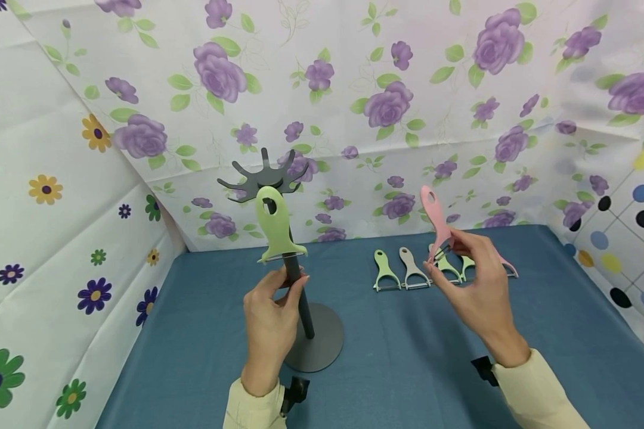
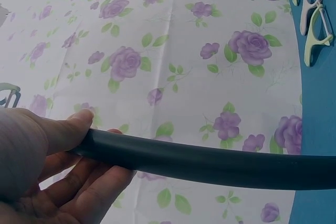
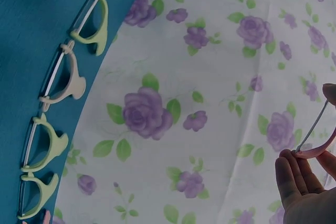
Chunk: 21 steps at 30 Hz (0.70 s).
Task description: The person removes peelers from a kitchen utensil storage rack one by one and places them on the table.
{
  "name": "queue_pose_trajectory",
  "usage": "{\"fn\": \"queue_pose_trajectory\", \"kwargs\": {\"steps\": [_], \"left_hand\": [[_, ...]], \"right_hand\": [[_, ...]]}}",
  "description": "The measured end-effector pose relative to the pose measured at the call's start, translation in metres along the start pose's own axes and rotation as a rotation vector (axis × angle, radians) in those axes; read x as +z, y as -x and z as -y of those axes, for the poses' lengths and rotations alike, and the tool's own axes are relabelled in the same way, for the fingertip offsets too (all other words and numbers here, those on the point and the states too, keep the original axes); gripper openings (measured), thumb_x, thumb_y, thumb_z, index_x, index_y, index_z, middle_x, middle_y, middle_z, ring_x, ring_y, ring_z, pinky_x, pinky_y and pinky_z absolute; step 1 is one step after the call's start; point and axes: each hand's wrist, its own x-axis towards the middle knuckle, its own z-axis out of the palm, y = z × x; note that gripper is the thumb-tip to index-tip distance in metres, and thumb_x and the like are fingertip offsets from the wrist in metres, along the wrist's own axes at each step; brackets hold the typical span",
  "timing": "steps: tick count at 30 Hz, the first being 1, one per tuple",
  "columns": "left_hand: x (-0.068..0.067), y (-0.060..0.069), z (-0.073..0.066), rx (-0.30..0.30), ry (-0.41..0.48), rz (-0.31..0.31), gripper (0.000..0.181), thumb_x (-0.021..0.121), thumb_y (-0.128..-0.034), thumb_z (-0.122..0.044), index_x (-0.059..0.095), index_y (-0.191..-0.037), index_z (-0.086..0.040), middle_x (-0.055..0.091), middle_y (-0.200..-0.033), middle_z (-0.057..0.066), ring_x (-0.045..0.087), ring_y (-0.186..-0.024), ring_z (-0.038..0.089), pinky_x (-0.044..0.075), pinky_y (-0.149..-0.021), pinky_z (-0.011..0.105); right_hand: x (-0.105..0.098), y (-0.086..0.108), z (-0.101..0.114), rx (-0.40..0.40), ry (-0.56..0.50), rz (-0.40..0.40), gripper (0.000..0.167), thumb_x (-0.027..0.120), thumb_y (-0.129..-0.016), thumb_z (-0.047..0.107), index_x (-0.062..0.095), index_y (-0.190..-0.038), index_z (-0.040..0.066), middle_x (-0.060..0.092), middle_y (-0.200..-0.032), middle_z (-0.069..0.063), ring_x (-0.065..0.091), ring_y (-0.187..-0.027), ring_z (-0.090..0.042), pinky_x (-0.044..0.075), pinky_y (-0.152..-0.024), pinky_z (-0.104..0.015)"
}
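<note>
My left hand (image 1: 271, 325) grips the dark pole of a grey utensil stand (image 1: 315, 339), thumb and fingers round it just under the hooks. A light green peeler (image 1: 275, 223) hangs by its handle hole from the front of the stand's hook crown. In the left wrist view the pole (image 2: 210, 163) runs out from between thumb and fingers. Off to the right, my right hand (image 1: 480, 289) pinches a pink peeler (image 1: 434, 217) at its blade end, handle pointing up, raised above the table. Part of that peeler (image 3: 320, 149) shows at the edge of the right wrist view.
Behind the right hand, a row of peelers lies on the blue tablecloth (image 1: 386, 357): a green peeler (image 1: 383, 268), a beige peeler (image 1: 410, 268), more green ones and a pink one, partly hidden. A flowered cloth backdrop (image 1: 354, 59) stands behind, with patterned cloths at both sides.
</note>
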Motion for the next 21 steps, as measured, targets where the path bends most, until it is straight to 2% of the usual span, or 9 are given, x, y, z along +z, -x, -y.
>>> {"fn": "queue_pose_trajectory", "kwargs": {"steps": [12, 21], "left_hand": [[-0.001, -0.001, 0.0, -0.005, 0.008, 0.004, 0.019, 0.076, -0.093, -0.016, 0.078, -0.111, -0.01, 0.076, -0.096, 0.009, 0.076, -0.091, 0.022, 0.065, -0.073, 0.029], [0.0, 0.0, 0.002, 0.01, 0.017, 0.005, 0.019, 0.075, -0.0938, -0.016, 0.079, -0.112, -0.01, 0.077, -0.097, 0.009, 0.077, -0.089, 0.024, 0.065, -0.072, 0.03]], "right_hand": [[-0.005, 0.002, -0.011, 0.009, 0.02, -0.006, 0.077, 0.091, -0.073, 0.003, 0.058, -0.143, 0.009, 0.063, -0.12, -0.018, 0.062, -0.105, -0.029, 0.036, -0.097, 0.0], [-0.01, 0.004, -0.019, 0.016, 0.029, -0.005, 0.077, 0.09, -0.074, 0.002, 0.058, -0.143, 0.009, 0.062, -0.121, -0.019, 0.06, -0.106, -0.028, 0.039, -0.097, -0.004]]}}
